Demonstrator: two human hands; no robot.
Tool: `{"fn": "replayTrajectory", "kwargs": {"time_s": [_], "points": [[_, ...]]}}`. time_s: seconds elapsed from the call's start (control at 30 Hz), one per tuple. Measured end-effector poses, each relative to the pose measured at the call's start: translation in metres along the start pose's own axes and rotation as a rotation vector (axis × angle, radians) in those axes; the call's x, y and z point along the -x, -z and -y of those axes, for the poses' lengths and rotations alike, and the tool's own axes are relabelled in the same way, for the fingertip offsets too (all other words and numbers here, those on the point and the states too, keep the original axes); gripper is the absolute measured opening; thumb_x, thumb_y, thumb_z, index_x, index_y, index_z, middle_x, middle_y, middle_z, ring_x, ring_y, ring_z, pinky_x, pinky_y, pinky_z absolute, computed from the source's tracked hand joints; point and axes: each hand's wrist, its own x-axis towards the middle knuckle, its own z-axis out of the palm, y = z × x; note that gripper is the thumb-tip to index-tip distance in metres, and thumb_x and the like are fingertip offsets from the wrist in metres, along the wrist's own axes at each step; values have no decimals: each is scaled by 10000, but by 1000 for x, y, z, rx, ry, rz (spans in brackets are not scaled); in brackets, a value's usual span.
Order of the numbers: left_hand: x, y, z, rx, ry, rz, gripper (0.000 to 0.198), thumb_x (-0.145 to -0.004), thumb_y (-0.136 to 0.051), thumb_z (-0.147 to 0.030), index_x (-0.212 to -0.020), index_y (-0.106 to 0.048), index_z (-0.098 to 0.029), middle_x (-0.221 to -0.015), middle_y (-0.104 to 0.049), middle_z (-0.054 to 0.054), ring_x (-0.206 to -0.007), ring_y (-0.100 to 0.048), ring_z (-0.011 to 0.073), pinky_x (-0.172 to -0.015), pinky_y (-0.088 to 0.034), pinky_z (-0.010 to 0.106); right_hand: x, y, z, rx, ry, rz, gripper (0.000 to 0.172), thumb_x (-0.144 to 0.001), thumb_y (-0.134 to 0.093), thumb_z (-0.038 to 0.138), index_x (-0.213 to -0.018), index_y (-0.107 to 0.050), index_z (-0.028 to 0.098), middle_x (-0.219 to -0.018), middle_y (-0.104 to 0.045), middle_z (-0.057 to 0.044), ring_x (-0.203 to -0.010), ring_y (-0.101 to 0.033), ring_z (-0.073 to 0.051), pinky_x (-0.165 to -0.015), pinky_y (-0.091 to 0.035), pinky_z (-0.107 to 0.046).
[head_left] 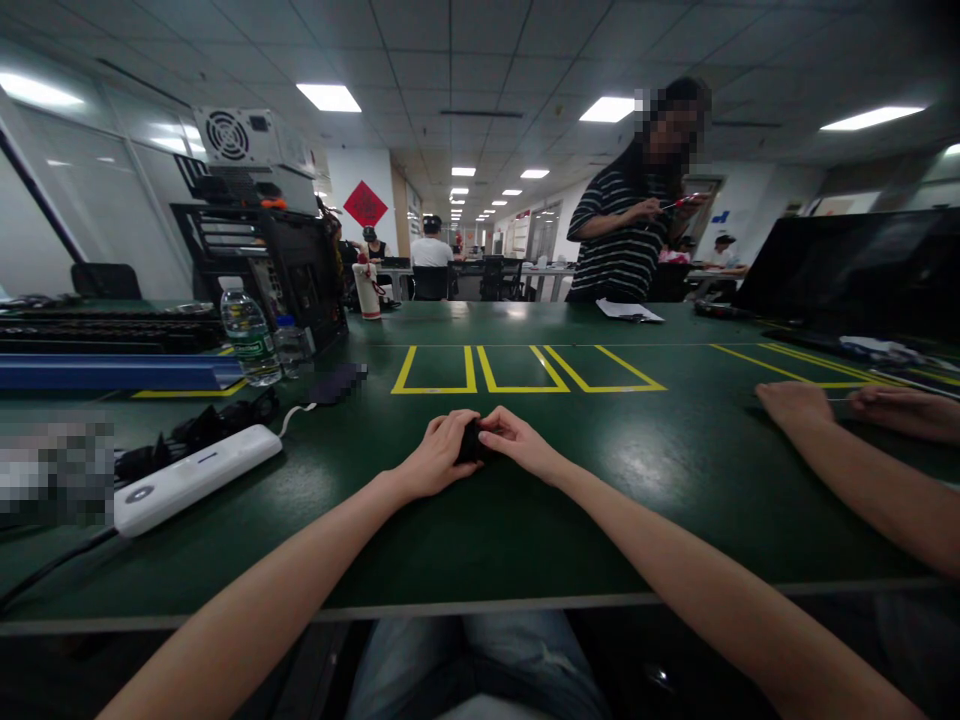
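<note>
Both my hands meet over a small black object (471,443) at the middle of the green table (525,540). My left hand (442,453) wraps round its left side, fingers closed on it. From the right, my right hand (517,440) grips it with thumb and bent fingers. Most of the object is covered by my fingers, so its kind does not show. Just beyond my hands, yellow tape outlines (480,390) mark the tabletop.
On the left lie a white power strip (199,480), black cables and a water bottle (249,335) near an open computer case (292,270). A co-worker's arms (862,450) rest on the table at right. Across it, a person in a striped shirt (619,235) stands by some papers (628,310).
</note>
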Motion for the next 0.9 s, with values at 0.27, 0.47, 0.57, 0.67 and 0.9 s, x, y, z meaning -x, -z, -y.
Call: {"fn": "replayTrajectory", "kwargs": {"time_s": [0.27, 0.47, 0.57, 0.67, 0.9], "points": [[1, -2, 1, 4, 4, -3, 562, -724, -556, -274, -1188, -246, -211, -1165, -400, 83, -1103, -383, 218, -949, -251, 435, 1, 1, 4, 35, -74, -1, 286, -685, -582, 324, -900, -456, 184, -928, -500, -13, -836, -530, -143, -758, -444, -339], [0, -2, 0, -7, 5, -4, 576, -716, -560, -259, -1189, -236, -204, -1161, -402, 86, -1112, -371, 216, -949, -252, 422, 3, 1, 6, 8, 0, 57, 295, -641, -633, 279, -851, -445, 191, -875, -504, 9, -848, -521, -129, -786, -430, -325], [0, -2, -1, -8, 11, -1, 573, -717, -558, -263, -1187, -235, -212, -1162, -405, 85, -1107, -379, 220, -947, -250, 433, 2, 2, 4, 11, -9, 32, 249, -677, -592, 327, -835, -454, 192, -834, -501, 16, -806, -520, -120, -755, -432, -312], [0, -1, -1, -2, 8, 1, 570, -720, -555, -265, -1188, -233, -216, -1170, -401, 84, -1111, -377, 221, -947, -248, 439, 1, 2, 4, 32, -10, 1, 222, -698, -566, 340, -829, -464, 192, -828, -498, 15, -783, -514, -118, -735, -434, -304], [0, -1, -1, 6, 9, -1, 555, -726, -551, -272, -1187, -248, -216, -1163, -402, 77, -1095, -389, 215, -952, -249, 434, 2, 3, 5, 40, -76, 31, 260, -702, -565, 311, -906, -461, 189, -935, -492, -14, -844, -519, -144, -758, -441, -337]]}}
